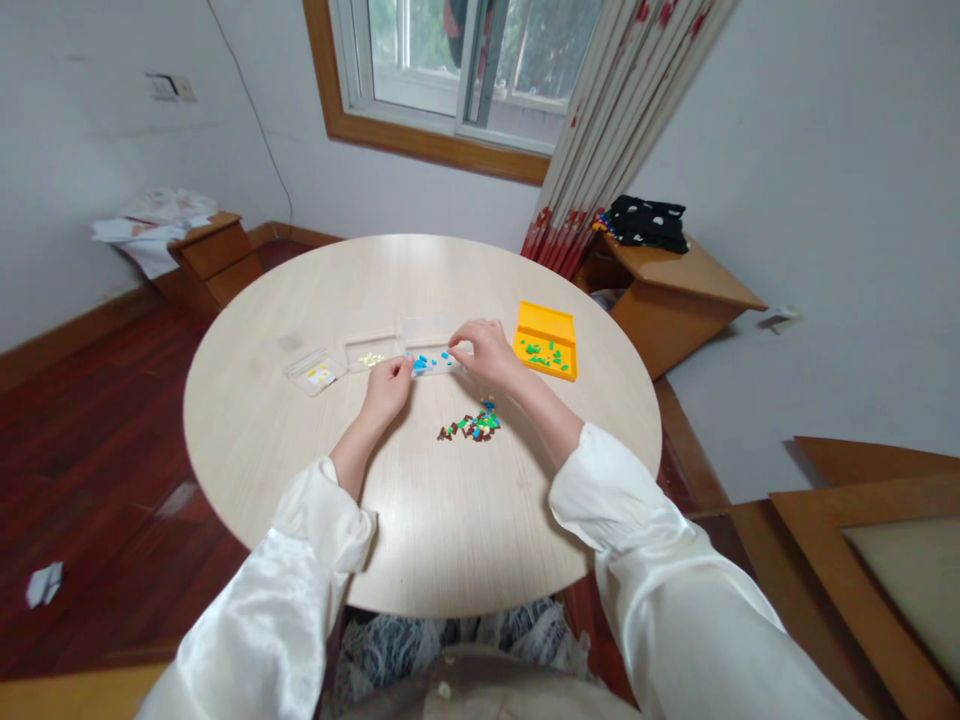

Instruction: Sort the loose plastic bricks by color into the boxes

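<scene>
Lying scattered, tiny blue pieces [421, 363], right hand [486, 352] narrow, left hand [388, 388] curled, holds unclear

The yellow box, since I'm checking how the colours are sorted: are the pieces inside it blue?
No, the yellow box stands open with green pieces lying in it.

No legible text, label, brand, number or sign anywhere.
</scene>
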{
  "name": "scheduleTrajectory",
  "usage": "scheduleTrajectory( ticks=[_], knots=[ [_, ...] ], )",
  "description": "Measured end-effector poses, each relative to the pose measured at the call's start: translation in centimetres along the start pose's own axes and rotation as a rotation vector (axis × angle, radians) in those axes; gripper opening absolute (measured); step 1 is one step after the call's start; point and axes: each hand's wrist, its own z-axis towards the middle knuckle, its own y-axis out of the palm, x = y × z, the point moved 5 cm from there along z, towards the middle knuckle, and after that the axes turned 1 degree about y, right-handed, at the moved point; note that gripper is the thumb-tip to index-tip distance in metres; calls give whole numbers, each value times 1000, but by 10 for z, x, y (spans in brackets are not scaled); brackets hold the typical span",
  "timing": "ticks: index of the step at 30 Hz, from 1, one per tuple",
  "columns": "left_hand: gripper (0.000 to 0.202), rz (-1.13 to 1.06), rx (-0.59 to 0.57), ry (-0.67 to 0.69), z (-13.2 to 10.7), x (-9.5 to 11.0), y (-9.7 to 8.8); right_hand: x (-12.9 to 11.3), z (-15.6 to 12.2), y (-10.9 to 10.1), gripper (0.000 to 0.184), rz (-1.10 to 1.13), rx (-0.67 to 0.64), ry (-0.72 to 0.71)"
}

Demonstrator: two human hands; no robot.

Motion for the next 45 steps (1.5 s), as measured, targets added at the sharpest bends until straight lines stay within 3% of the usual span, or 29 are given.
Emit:
scheduleTrajectory(
  ticks=[3, 6, 10, 15, 24, 36, 45],
  knots=[
    [40, -24, -10, -1, -1, 0, 0, 2, 9, 6, 11, -28, -46, -3],
    [41, -13, -25, 1, -2, 2, 1, 7, 1, -7, 12, -46, -60, 2],
    [42, 15, -17, 4, -2, 5, 1, 14, -30, -26, 13, -23, -207, -16],
    [43, -10, -23, 6, 0, 5, 0, 17, -72, -23, 12, -69, -321, -4],
    [43, -8, -39, -14, -1, 3, 0, 21, -84, -6, 15, -66, -309, 28],
    [43, -13, -49, 13, -2, 3, 1, 20, -84, -4, 15, -75, -290, 36],
    [42, 10, -53, -12, -1, 4, 1, 20, -87, 2, 20, -24, -278, -97]
  ],
)
